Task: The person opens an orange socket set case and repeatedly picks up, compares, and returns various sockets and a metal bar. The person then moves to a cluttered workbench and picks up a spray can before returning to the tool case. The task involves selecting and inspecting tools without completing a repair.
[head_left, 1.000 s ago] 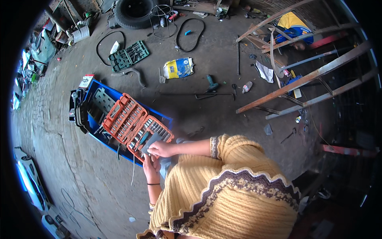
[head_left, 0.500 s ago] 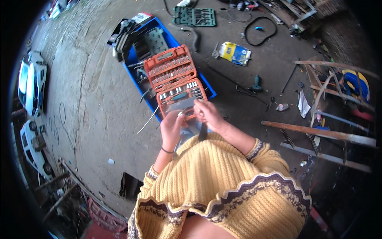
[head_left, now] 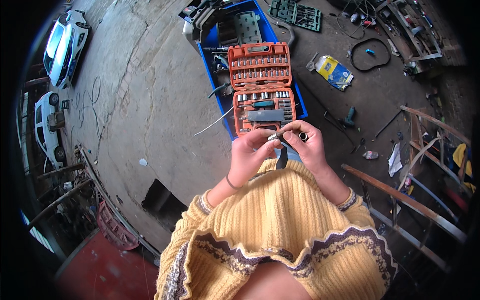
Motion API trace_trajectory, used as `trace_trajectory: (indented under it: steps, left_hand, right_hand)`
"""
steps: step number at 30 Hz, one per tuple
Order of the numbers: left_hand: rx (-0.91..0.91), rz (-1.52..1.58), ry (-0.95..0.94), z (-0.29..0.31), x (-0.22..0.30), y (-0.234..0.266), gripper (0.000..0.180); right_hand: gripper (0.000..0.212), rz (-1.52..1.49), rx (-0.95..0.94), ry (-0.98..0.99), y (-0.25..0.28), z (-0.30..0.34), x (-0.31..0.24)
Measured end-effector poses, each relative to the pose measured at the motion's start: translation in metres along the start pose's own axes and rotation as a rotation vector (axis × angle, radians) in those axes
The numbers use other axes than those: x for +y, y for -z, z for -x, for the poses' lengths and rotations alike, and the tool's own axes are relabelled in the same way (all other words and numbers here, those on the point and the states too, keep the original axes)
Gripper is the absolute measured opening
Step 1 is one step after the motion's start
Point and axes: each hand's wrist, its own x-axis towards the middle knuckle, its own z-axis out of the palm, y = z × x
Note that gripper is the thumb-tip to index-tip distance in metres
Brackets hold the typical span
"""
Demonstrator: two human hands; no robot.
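A small metal socket (head_left: pixel 273 136) sat pinched between the fingertips of both hands, just above the lap and in front of the open case. It looked like a short steel cylinder, bright and smooth, so it would likely be stiff, a little heavy for its bulk and slick to bare skin; a grip across its round wall with thumb and forefinger would seem the surest hold. The left hand (head_left: pixel 250 155) was curled, its fingers closed on one end of the piece. The right hand (head_left: pixel 307 145) was closed on the other end, and a second dark ring-shaped socket (head_left: pixel 303 136) rested at its fingers. A dark handle (head_left: pixel 282 157), seemingly of a tool, hung down between the palms; what it joined to could not be told.

Just beyond lay the orange socket case (head_left: pixel 260 87), hard plastic, hinged open, with rows of shiny sockets and a teal-handled driver (head_left: pixel 262 104) seated in moulded slots. It rested on a blue tray (head_left: pixel 212 75) on the rough concrete floor (head_left: pixel 150 100). Farther off lay a green tool case (head_left: pixel 295 12), a yellow-blue packet (head_left: pixel 334 72) and a black cable loop (head_left: pixel 370 54). The sleeves were ribbed yellow knit
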Motion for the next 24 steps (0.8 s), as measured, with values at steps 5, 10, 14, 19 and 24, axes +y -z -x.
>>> trace_trajectory:
  steps: [5, 10, 14, 19, 24]
  left_hand:
    - [0.008, -0.267, -0.175, 0.002, 0.003, 0.004, 0.019]
    - [0.003, -0.162, -0.161, 0.006, 0.006, 0.003, 0.021]
    - [-0.004, -0.128, -0.156, 0.008, 0.008, 0.003, 0.021]
    - [-0.003, -0.068, -0.137, 0.01, 0.01, 0.002, 0.021]
    - [0.023, -0.121, -0.21, 0.009, 0.009, 0.001, 0.019]
  right_hand:
    - [0.011, 0.026, 0.021, 0.043, -0.004, 0.001, -0.002]
    - [0.011, -0.003, 0.039, 0.102, -0.006, 0.006, -0.006]
    - [0.011, 0.035, 0.057, 0.14, -0.007, 0.008, -0.011]
    - [0.011, 0.042, 0.063, 0.146, -0.008, 0.011, -0.013]
    - [0.012, 0.077, 0.06, 0.172, -0.007, 0.01, -0.014]
